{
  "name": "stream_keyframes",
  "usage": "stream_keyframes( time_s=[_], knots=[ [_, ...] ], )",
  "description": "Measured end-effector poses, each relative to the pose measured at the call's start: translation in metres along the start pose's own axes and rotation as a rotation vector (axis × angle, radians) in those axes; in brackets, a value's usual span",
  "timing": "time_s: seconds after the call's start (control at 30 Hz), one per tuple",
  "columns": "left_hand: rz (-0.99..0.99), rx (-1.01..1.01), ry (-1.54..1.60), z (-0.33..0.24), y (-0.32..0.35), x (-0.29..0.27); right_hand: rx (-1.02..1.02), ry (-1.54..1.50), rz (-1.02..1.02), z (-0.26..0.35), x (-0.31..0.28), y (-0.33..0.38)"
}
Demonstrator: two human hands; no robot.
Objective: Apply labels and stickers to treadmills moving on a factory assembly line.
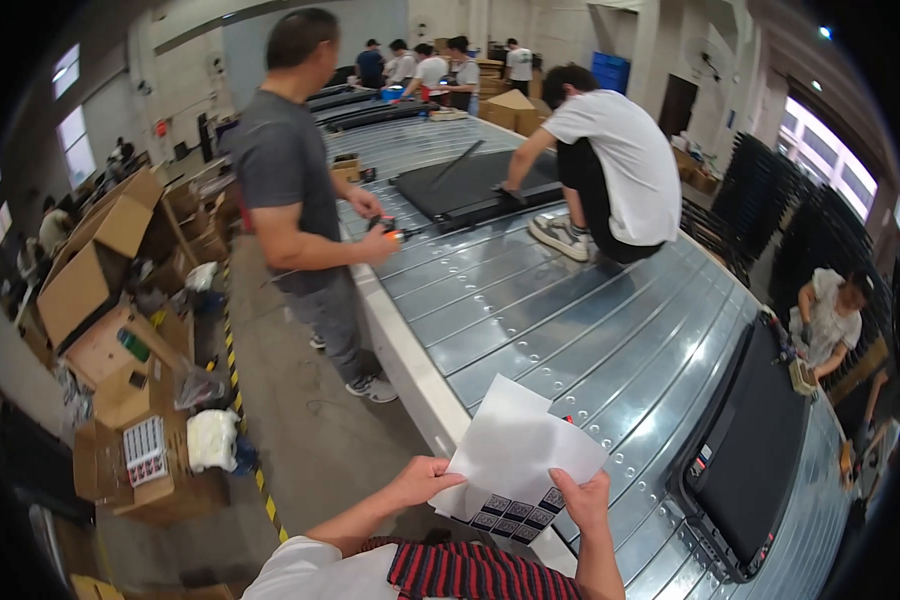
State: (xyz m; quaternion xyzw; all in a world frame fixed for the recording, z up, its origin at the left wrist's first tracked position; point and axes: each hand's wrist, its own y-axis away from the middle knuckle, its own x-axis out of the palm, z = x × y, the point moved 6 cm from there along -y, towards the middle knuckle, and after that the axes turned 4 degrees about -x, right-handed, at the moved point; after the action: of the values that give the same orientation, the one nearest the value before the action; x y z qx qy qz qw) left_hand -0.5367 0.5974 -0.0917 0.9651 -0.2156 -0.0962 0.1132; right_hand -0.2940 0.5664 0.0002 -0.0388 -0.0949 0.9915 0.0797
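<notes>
White sticker sheets (522, 445) are spread between my two hands above the near edge of the metal surface. Several black square-coded labels (508, 516) line their lower part. My left hand (425, 482) pinches the left edge between thumb and fingers. At the right edge, my right hand (583, 498) is closed on the sheets, thumb on top. A small red thing (568, 419) shows just behind the paper; its kind is hidden. Beneath the sheets lies the ribbed silver worktable (560, 350) with its white side edge (406, 375).
A black framed panel (755, 440) lies at the right, another dark panel (470, 185) farther off. One person (305, 180) stands left holding a power drill (395, 234); another (620, 150) crouches on the table. Cardboard boxes (100, 260) and yellow-black floor tape (232, 360) are at left.
</notes>
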Motion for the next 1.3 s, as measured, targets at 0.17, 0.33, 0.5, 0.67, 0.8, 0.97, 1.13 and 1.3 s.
stream_keyframes(
  time_s=[0.17, 0.33, 0.5, 0.67, 0.8, 0.97, 1.13, 1.3],
  knots=[
    [-0.285, -0.002, -0.027, 0.046, 0.092, -0.066, -0.103, 0.128, 0.144, 0.008, 0.070, 0.020],
    [-0.586, -0.199, -0.196, 0.090, 0.240, -0.139, -0.272, 0.386, 0.330, -0.009, 0.168, 0.061],
    [-0.864, -0.363, -0.083, 0.173, 0.396, -0.176, -0.480, 0.788, 0.666, -0.038, 0.273, 0.115],
    [-1.007, -0.483, 0.018, 0.220, 0.505, -0.189, -0.382, 1.067, 0.833, -0.113, 0.341, 0.145],
    [-1.083, -0.516, -0.055, 0.250, 0.540, -0.217, -0.290, 1.117, 0.943, -0.166, 0.386, 0.165],
    [-1.182, -0.517, -0.078, 0.269, 0.547, -0.285, -0.218, 1.206, 1.102, -0.223, 0.452, 0.167],
    [-1.220, -0.584, -0.147, 0.301, 0.577, -0.376, -0.229, 1.165, 1.212, -0.230, 0.577, 0.146],
    [-1.504, -0.567, 0.142, 0.298, 0.627, -0.468, -0.398, 1.103, 1.313, -0.197, 0.747, 0.128]
  ],
)
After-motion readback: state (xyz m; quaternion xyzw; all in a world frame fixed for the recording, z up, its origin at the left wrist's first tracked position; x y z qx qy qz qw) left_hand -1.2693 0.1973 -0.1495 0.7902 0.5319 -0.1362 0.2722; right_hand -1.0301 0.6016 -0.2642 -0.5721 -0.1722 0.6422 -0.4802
